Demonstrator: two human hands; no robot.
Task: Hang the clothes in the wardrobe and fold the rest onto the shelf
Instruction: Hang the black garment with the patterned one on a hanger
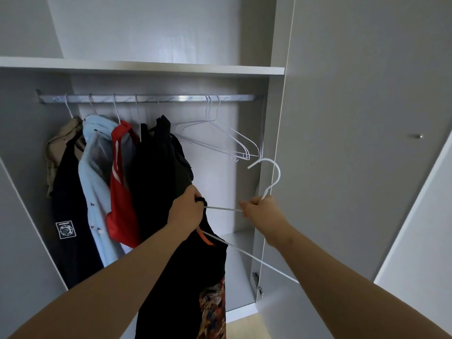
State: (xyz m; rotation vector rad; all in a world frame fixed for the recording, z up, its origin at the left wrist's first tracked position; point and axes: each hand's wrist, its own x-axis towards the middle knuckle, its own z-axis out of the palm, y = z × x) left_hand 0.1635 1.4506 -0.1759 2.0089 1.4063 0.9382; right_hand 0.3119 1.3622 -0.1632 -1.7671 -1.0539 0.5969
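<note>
Two hands on one job here. My left hand (187,211) is curled tight round the neckline of a black garment (181,277), working it over one arm of a white hanger (272,172). My right hand (263,209) is fisted round the hanger's neck just under the hook, which points up toward the rail (151,98). The garment droops between my forearms, a patterned print on its lower front. It looks only partly seated on the wire, though my left hand hides that shoulder.

Outward now: several pieces already hang at the left end of the rail, a light blue shirt (94,182) and a red top (121,204) among them. Empty hangers (234,140) wait at the right end. The shelf (171,67) above shows nothing folded from this angle, so I judge the hanging about midway and the folding not yet begun.
</note>
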